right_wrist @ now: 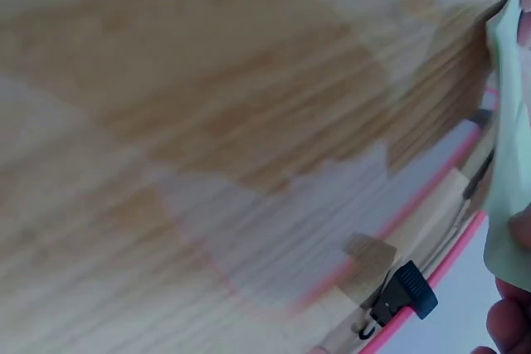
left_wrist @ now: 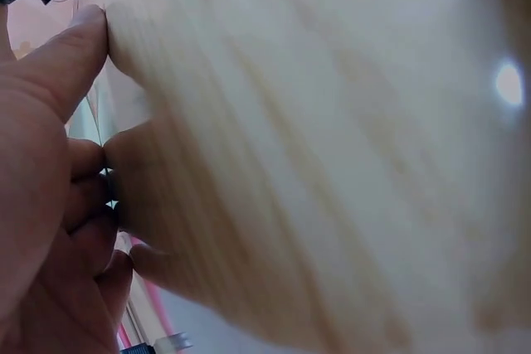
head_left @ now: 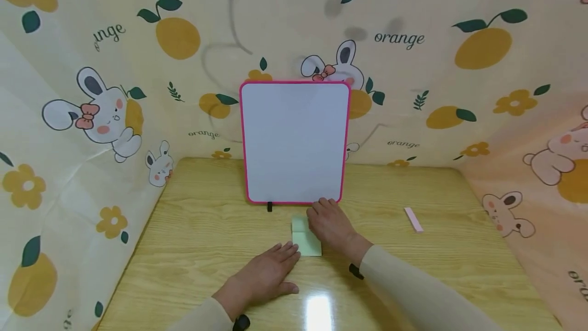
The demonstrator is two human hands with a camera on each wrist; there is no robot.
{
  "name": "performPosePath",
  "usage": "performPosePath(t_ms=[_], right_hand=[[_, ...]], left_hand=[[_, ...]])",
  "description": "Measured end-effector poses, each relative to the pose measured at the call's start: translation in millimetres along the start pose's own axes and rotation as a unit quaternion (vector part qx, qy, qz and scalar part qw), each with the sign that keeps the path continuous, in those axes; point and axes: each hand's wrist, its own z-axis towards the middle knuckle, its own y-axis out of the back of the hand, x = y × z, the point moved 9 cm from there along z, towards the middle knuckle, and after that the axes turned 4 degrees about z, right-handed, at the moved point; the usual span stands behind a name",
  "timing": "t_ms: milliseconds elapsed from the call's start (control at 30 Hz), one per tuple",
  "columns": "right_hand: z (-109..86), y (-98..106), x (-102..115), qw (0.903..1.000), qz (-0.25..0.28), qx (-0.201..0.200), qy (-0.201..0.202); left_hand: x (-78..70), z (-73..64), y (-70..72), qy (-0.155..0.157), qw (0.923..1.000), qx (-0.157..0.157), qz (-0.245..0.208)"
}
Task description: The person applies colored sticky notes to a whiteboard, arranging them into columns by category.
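A small pale green sheet of paper [head_left: 307, 245] lies on the wooden table below the whiteboard, with a crease line across its upper part. My right hand [head_left: 334, 226] pinches the paper's upper right side, covering that corner. In the right wrist view the green paper [right_wrist: 508, 172] is lifted and bent between the fingers [right_wrist: 508, 326]. My left hand [head_left: 266, 274] rests flat on the table, its straight fingertips right at the paper's left edge. The left wrist view shows the left hand [left_wrist: 46, 180] with fingers against the tabletop.
A whiteboard [head_left: 295, 142] with a pink frame stands upright behind the hands, a black foot [head_left: 269, 207] under its lower edge. To the right lies a small pink strip [head_left: 413, 219]. Patterned cloth [head_left: 285, 24] with rabbits and oranges encloses the wooden table [head_left: 202, 229] at the back and sides.
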Motion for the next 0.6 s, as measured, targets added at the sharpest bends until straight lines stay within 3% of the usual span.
performPosePath(t_ms=[367, 600], right_hand=[[4.6, -6.6, -8.2, 0.9992, -0.022, 0.026, -0.02], [7.2, -1.8, -14.3, 0.9995, -0.009, -0.013, -0.027]], left_hand=[[-1.9, 0.8, 1.3, 0.004, 1.0, 0.007, -0.006], [-1.3, 0.3, 0.4, 0.005, 1.0, 0.002, 0.007]])
